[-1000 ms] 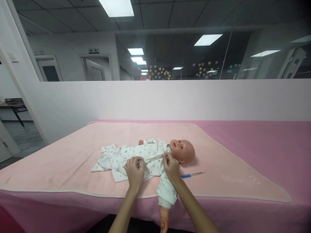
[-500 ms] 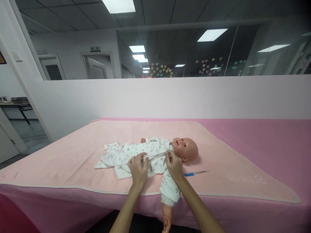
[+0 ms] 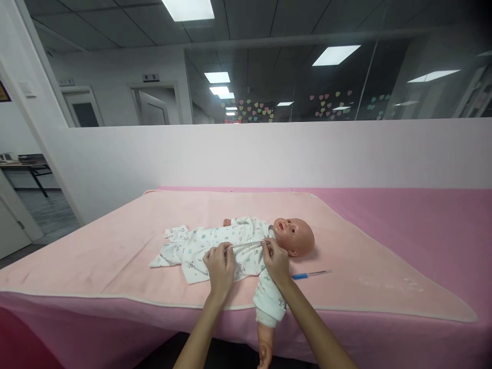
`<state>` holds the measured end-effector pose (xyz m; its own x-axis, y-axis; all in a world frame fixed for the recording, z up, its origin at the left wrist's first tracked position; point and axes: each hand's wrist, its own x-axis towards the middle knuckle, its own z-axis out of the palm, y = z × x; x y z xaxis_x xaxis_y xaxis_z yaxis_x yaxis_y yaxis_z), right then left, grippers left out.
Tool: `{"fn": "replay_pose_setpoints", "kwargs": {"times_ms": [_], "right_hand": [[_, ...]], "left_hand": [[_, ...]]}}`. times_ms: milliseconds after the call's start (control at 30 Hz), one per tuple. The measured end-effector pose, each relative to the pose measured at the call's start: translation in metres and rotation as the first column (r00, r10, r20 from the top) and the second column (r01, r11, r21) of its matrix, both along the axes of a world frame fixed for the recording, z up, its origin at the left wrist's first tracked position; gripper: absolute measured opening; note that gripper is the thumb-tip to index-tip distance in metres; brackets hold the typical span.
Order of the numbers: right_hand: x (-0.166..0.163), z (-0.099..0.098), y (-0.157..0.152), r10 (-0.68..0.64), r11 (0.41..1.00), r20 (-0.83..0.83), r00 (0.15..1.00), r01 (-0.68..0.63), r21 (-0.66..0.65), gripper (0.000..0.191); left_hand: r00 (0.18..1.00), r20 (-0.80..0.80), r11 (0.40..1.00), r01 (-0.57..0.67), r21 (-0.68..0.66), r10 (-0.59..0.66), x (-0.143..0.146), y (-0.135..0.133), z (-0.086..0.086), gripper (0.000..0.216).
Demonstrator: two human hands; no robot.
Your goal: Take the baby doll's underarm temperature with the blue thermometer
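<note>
A baby doll [image 3: 295, 237] lies on its back, head to the right, in a white printed baby outfit [image 3: 209, 240]. Its bare near arm hangs over the table's front edge below a bunched sleeve. My left hand [image 3: 220, 266] is closed at the doll's middle, fingertips pinching the outfit's front edge. Near the doll's neck, my right hand [image 3: 275, 260] pinches the other end of that edge. A pale strip of the cloth runs taut between both hands. What lies inside the right fingertips is hidden.
A thin tool with a blue handle [image 3: 300, 276] lies right of my right wrist. Beneath the doll, a peach blanket [image 3: 115, 246] covers a pink-covered table [image 3: 442, 230]. A low white wall [image 3: 269, 156] with glass above stands behind it.
My left fingers, spread over the outfit half a second ago, have closed on its edge. The cloth strip between my hands now looks straighter and slightly raised. My right hand stays in place.
</note>
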<state>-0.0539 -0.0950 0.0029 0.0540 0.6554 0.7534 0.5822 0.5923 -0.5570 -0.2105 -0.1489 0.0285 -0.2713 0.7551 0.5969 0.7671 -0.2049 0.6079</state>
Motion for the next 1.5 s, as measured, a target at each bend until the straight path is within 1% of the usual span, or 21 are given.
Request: {"fn": "replay_pose_setpoints", "kwargs": {"times_ms": [167, 333, 667, 767, 900, 1067, 1233, 1333, 1500], "right_hand": [[0.0000, -0.0005, 0.0009, -0.006, 1.000, -0.003, 1.000, 0.006, -0.014, 0.028], [-0.0004, -0.0009, 0.0011, -0.017, 1.000, -0.007, 1.000, 0.017, -0.013, 0.029], [-0.0005, 0.0003, 0.0002, -0.014, 1.000, -0.016, 1.000, 0.014, -0.007, 0.030], [-0.0001, -0.0004, 0.0004, -0.009, 1.000, -0.013, 1.000, 0.009, -0.006, 0.029], [0.0004, -0.0006, 0.0006, -0.007, 1.000, -0.009, 1.000, 0.007, -0.009, 0.028], [0.0004, -0.0013, 0.0011, -0.006, 1.000, -0.018, 1.000, 0.006, -0.018, 0.028], [0.0000, -0.0011, 0.0008, -0.023, 0.999, -0.022, 0.999, 0.023, -0.026, 0.030], [-0.0001, 0.0002, -0.0006, -0.033, 0.999, -0.016, 0.999, 0.033, -0.032, 0.032], [0.0001, 0.0009, -0.0010, -0.047, 0.998, -0.008, 0.999, 0.046, -0.038, 0.035]], "left_hand": [[0.999, -0.043, 1.000, -0.005, 0.011, 0.005, 0.0015, -0.0011, 0.0007, 0.015], [0.996, -0.088, 0.999, -0.035, -0.007, 0.034, 0.0018, 0.0006, -0.0006, 0.012], [0.998, -0.065, 1.000, -0.020, 0.008, 0.020, 0.0003, -0.0016, -0.0005, 0.022], [0.999, -0.044, 1.000, 0.004, 0.004, -0.004, -0.0003, -0.0016, -0.0005, 0.025], [1.000, -0.008, 1.000, 0.003, 0.010, -0.003, -0.0014, -0.0006, -0.0013, 0.027], [1.000, -0.002, 1.000, 0.013, 0.022, -0.013, -0.0012, 0.0000, -0.0019, 0.023], [0.998, -0.018, 0.998, 0.055, 0.014, -0.054, 0.0007, -0.0018, -0.0002, 0.020], [1.000, 0.012, 1.000, 0.021, 0.020, -0.021, 0.0008, -0.0030, 0.0009, 0.019], [0.994, 0.097, 0.996, -0.052, 0.077, 0.045, -0.0020, -0.0024, 0.0000, 0.014]]}}
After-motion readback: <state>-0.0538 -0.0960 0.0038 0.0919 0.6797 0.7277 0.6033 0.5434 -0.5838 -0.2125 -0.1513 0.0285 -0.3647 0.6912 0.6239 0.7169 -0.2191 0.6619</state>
